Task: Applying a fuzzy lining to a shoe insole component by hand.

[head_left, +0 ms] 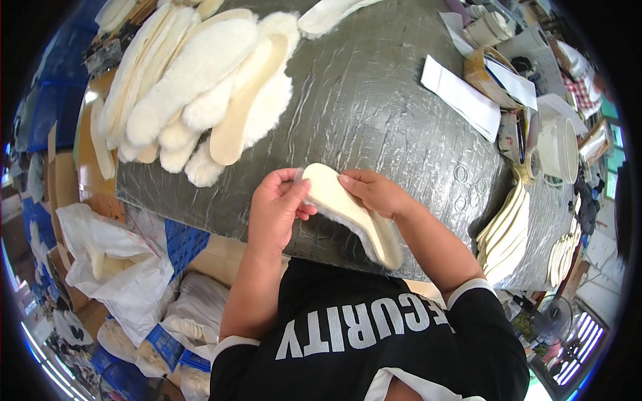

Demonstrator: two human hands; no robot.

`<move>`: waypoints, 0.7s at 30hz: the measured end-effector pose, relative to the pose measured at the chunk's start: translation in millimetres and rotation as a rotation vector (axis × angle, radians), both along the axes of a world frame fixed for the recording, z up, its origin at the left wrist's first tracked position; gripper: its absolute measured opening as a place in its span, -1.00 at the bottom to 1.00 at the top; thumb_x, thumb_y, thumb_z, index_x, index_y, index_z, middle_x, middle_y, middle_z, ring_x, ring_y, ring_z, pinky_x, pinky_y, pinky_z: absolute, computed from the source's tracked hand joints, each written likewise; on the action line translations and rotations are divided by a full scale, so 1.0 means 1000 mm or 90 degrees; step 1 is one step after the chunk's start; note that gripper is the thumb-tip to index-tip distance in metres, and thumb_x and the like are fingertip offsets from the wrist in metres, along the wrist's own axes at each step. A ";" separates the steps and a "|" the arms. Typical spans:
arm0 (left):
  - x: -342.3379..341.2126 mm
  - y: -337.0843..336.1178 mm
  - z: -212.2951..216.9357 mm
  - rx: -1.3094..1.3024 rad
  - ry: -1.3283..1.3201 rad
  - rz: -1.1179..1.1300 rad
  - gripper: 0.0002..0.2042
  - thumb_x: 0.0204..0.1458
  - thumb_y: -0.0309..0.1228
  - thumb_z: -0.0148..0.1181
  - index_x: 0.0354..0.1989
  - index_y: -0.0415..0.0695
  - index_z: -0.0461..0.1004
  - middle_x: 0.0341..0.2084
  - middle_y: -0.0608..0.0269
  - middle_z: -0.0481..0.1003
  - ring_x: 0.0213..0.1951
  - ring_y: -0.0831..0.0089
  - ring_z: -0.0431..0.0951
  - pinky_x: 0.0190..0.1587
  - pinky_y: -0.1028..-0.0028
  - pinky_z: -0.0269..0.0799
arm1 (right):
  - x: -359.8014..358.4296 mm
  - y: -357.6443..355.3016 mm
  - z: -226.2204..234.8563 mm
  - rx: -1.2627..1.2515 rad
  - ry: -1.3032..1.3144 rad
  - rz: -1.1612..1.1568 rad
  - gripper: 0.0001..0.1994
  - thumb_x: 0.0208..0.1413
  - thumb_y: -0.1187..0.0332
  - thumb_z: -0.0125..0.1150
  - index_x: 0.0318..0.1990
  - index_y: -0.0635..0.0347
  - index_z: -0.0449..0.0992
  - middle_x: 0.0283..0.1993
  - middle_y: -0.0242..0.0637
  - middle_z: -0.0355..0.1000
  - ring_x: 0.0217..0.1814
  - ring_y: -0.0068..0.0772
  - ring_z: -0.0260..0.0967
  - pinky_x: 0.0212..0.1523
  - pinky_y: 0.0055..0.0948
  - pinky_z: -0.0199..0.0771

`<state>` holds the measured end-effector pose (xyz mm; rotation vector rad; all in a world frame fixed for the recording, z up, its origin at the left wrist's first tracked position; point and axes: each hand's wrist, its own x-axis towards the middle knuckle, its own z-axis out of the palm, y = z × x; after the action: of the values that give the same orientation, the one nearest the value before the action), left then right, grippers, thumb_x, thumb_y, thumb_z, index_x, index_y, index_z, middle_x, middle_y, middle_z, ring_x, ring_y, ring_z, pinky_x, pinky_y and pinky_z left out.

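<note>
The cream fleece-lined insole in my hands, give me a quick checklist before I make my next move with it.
1. Cream fleece-lined insole held at its toe end by both hands: ok.
2. Left hand grip, fingers curled over the edge: ok.
3. Right hand grip, fingertips on the smooth side: ok.
4. Smooth backing faces up, fleece underneath: ok.
5. Bare spot on the grey wrinkled table cover beyond the hands: ok.
6. Pile of white fleece insoles stacked evenly: not ok, fanned out and overlapping.
</note>
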<state>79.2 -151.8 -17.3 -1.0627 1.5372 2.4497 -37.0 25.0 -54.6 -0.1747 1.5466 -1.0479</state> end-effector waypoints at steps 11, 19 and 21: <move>-0.003 0.037 0.052 -0.944 0.406 -0.471 -0.59 -0.32 -0.31 0.41 -0.19 -0.03 0.54 -0.16 0.38 0.51 0.05 0.33 0.40 0.23 0.02 0.02 | 0.039 0.024 -0.017 -0.164 -0.330 -0.057 -0.72 0.28 0.25 0.02 -0.04 0.27 0.48 -0.25 -0.30 0.50 -0.37 -0.56 0.45 -0.46 -0.56 0.49; 0.000 0.035 0.024 -0.758 0.411 -0.534 -0.81 -0.29 -0.51 0.26 -0.40 -0.08 0.53 -0.50 0.33 0.52 -0.37 0.32 0.50 0.03 0.15 0.22 | 0.024 0.070 0.008 -0.423 0.001 0.055 -0.65 0.24 0.20 0.00 0.00 0.30 0.46 -0.25 -0.19 0.52 -0.29 -0.29 0.45 -0.22 -0.33 0.46; 0.003 0.037 0.015 -0.764 0.411 -0.506 -0.82 -0.28 -0.51 0.25 -0.41 -0.09 0.53 -0.47 0.34 0.52 -0.36 0.31 0.49 0.00 0.17 0.22 | 0.004 0.081 0.050 -0.238 0.150 0.368 -0.61 0.20 0.23 0.02 0.06 0.33 0.42 -0.10 -0.10 0.49 -0.15 -0.12 0.44 -0.01 -0.30 0.40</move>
<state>81.8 -114.5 -2.0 0.4795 2.9131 1.2141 -32.9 106.3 -4.2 -0.9735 1.3647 -0.8538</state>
